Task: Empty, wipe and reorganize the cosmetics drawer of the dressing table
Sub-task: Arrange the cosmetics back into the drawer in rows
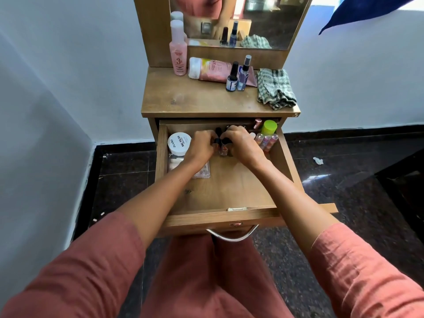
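Note:
The wooden drawer (220, 216) of the dressing table stands pulled out. Both hands are inside it, near the back. My left hand (202, 148) and my right hand (243, 145) curl around a cluster of small nail polish bottles (223, 148) with dark caps between them. A white round nail polish remover tub (179, 143) sits at the drawer's left, with a clear packet (202, 173) below it under my left forearm. At the right side lie several pinkish tubes (266, 141) and a bottle with a green cap (269, 127).
On the tabletop (195, 97) stand a pink bottle (178, 58), a lying pink tube (213, 68), a dark nail polish bottle (232, 78), a small spray bottle (244, 73) and a checked cloth (275, 88). A mirror (263, 21) rises behind. Dark floor (344, 191) surrounds the table.

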Motion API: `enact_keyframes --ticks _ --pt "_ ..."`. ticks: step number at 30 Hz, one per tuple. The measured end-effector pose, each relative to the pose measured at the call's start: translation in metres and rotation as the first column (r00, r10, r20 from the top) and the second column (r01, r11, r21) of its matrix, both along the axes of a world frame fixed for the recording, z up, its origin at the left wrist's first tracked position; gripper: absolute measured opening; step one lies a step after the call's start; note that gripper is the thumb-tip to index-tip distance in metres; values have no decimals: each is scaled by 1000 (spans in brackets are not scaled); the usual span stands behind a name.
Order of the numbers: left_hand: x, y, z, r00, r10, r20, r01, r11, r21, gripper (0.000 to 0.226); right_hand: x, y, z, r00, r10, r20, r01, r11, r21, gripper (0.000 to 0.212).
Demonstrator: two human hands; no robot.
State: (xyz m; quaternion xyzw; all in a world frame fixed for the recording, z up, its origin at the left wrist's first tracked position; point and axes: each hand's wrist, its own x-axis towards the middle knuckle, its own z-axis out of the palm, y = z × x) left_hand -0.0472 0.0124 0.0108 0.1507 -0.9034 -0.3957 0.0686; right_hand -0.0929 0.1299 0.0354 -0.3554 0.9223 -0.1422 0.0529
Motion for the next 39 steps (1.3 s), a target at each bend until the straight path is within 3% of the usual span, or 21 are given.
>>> enact_keyframes --ticks 28,36,39 --pt "1 -5 -1 1000 -19 -17 18 999 -47 31 -1 8 -2 997 -57 -53 54 997 -49 41" --pt "0 -10 17 994 -15 -107 8 997 -71 28 -11 10 12 991 -132 -22 124 969 -216 29" --pt "-4 -8 31 983 -3 -181 -10 998 -67 24 -18 7 26 986 -168 -17 152 924 -351 23"
